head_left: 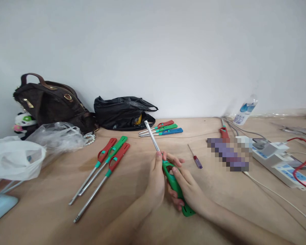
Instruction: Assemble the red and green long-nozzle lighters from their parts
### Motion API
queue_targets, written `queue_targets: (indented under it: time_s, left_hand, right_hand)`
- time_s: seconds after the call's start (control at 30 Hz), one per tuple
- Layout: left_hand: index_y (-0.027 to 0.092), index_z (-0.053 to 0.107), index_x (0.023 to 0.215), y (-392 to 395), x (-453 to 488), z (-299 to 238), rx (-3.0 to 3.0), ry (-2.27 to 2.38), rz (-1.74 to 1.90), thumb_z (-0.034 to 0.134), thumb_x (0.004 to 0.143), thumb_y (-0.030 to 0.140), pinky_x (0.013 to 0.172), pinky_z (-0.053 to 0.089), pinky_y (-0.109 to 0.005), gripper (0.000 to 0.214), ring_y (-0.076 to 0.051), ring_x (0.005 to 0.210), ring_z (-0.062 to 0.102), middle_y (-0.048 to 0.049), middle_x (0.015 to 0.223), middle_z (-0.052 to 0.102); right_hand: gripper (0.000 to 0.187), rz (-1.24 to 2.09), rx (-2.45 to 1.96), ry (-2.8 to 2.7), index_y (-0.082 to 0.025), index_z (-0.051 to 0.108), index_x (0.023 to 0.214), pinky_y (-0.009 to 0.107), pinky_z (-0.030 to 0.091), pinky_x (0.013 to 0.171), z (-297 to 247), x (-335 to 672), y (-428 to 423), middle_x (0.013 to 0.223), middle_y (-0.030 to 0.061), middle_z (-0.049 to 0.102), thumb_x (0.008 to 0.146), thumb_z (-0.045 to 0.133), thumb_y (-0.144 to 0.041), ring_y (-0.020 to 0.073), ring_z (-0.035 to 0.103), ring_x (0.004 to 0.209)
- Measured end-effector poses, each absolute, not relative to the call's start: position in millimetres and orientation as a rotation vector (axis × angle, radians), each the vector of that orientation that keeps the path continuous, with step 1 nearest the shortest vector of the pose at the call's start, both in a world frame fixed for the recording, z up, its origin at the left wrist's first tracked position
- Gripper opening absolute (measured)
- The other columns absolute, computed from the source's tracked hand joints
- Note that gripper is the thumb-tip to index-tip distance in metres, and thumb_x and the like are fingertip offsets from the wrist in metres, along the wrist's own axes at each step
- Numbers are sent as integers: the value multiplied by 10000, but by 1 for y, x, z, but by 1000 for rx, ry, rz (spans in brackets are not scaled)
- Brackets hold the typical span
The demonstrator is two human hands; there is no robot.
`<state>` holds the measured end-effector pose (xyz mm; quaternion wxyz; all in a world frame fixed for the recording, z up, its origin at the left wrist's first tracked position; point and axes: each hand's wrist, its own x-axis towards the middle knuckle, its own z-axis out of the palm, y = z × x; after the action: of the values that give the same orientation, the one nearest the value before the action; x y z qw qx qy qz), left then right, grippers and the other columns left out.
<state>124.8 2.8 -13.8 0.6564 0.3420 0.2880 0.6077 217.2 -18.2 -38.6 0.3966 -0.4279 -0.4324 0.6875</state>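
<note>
A green long-necked gas lighter (177, 189) is held between both hands above the table, its metal tube pointing up and away to the left. My left hand (156, 182) grips it where the tube joins the handle, thumb along the neck. Around the green handle, by the trigger opening, my right hand (187, 185) is closed. A small screwdriver (197, 162) with a purple handle lies just beyond the right hand. To the left rest two red lighters (119, 159) and a green lighter (119, 143), side by side with tubes toward me.
Farther back lie red, green and blue lighters (172, 131) before a black plastic bag (117, 110). A dark backpack (53, 105) and white plastic bags (17, 156) stand left. On the right are a power strip (272, 163), cables, a tilted water bottle (245, 110) and another red lighter (224, 133).
</note>
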Motion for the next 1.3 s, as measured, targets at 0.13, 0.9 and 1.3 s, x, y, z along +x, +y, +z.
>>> queue_targets:
  time_s: [0.13,0.9,1.3]
  left_hand:
    - [215,406,724,1,123,-18,708,690,1349,600,820,612,844,485,-349,452,-267,965,682,7,654,675]
    - [204,503,758,34,66,-7,835,864,1469,539,895,464,852,483,-374,295,-253,1006,639,-77,970,718]
    - [251,505,1231,42,27,-21,1270,1378,1970,596,849,290,1102,336,-438,395,-262,1338,408,-70,1373,495]
  right_hand:
    - [778,1867,-1078,-1070,-229,373,1205,184,373,295,-38,219,-18,479,-126,480,703,555,-794,76,380,303]
    - [415,1944,-730,-1469,-171,485,929,211,387,458,-34,236,1,679,26,680,837,619,-553,104,559,429]
    - [394,1344,-1167,-1818,-192,468,652,244,268,483,-28,252,14,542,-46,463,935,479,-466,83,363,469]
